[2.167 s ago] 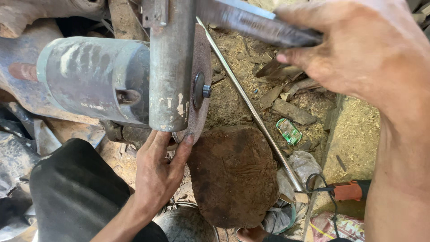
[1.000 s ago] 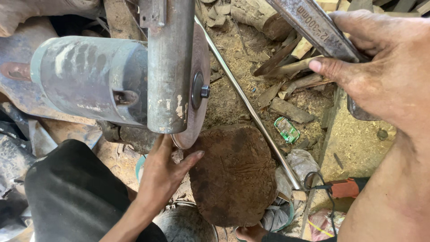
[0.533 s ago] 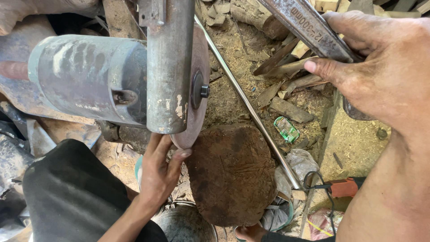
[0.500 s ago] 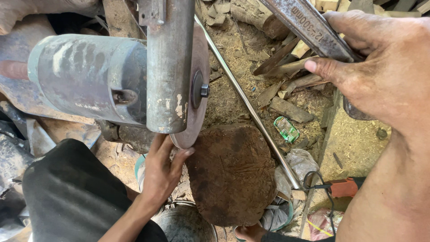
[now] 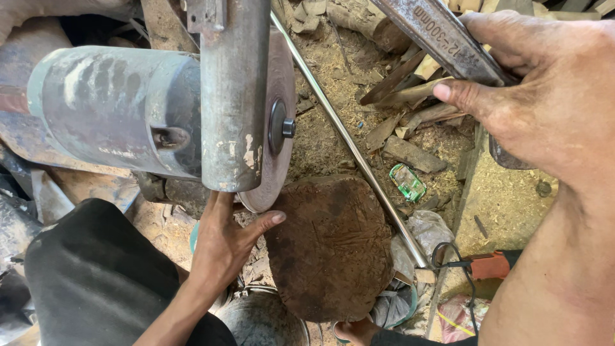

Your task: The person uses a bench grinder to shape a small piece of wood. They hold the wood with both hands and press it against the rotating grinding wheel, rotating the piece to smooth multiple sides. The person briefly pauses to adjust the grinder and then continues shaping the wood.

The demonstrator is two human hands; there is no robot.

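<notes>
Fingers (image 5: 259, 224) of the left hand (image 5: 224, 247) are spread apart and pressed against the lower edge of the grinding disc (image 5: 275, 128), just beneath it. Right of the disc, the right hand (image 5: 544, 102) is clamped around a large wrench (image 5: 442, 38).

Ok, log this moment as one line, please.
left hand: under grinding disc, touching its rim | right hand: gripping metal wrench | brown slab beside left hand
</notes>
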